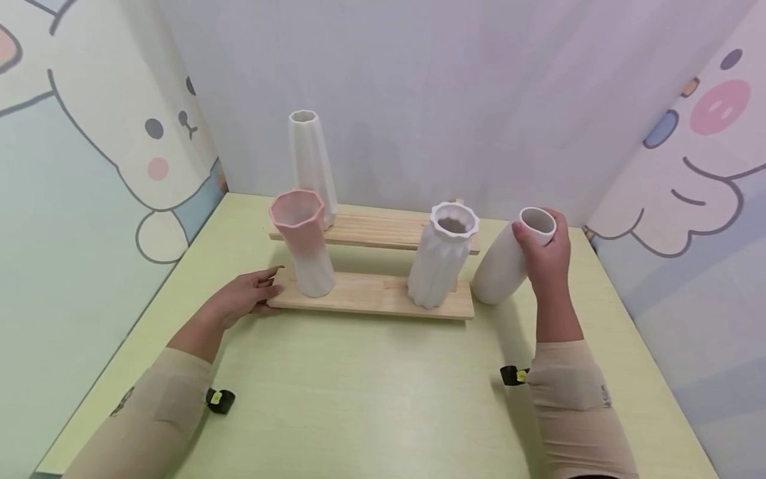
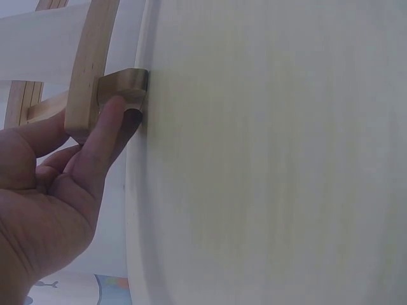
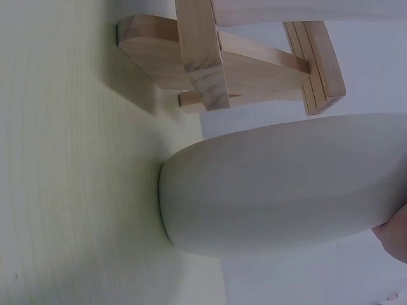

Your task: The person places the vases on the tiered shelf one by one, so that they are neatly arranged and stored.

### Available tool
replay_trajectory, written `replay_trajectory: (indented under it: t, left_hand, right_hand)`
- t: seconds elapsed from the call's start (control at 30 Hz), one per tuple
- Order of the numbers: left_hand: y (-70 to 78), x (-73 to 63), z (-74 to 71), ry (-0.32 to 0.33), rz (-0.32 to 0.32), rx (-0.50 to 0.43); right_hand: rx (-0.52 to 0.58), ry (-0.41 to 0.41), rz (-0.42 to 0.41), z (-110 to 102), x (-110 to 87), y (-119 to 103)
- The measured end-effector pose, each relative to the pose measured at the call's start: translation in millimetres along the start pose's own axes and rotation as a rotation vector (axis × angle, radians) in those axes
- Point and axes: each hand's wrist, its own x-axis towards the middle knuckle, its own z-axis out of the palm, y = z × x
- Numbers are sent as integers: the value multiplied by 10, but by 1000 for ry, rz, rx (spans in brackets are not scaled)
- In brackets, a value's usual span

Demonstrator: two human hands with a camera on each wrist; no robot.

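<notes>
A two-tier wooden stand (image 1: pixel 371 293) stands on the table. At its left end my left hand (image 1: pixel 242 297) pinches the lower board between thumb and fingers, seen close in the left wrist view on the board's end (image 2: pixel 89 76). My right hand (image 1: pixel 544 256) grips a smooth white vase (image 1: pixel 504 266) just below its rim, to the right of the stand. In the right wrist view this vase (image 3: pixel 280 190) has its base at the tabletop; whether it bears its full weight there I cannot tell. Only a bit of the hand (image 3: pixel 393 235) shows there.
On the lower board stand a pink-and-white vase (image 1: pixel 311 259) at the left and a ribbed white vase (image 1: pixel 437 266) at the right. A tall white vase (image 1: pixel 312 159) is on the upper board's left end. Behind the pale yellow table (image 1: pixel 371 399) hangs a light curtain (image 1: pixel 407 100).
</notes>
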Motion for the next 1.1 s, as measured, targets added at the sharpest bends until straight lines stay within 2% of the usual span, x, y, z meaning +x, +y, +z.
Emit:
replay_trajectory:
  t: [0.63, 1.1]
  left_hand:
    - [10, -1, -23, -13, -4, -15]
    - [-6, 14, -25, -16, -7, 0]
  right_hand:
    - [11, 19, -46, 33, -24, -34]
    - [0, 24, -46, 13, -26, -1]
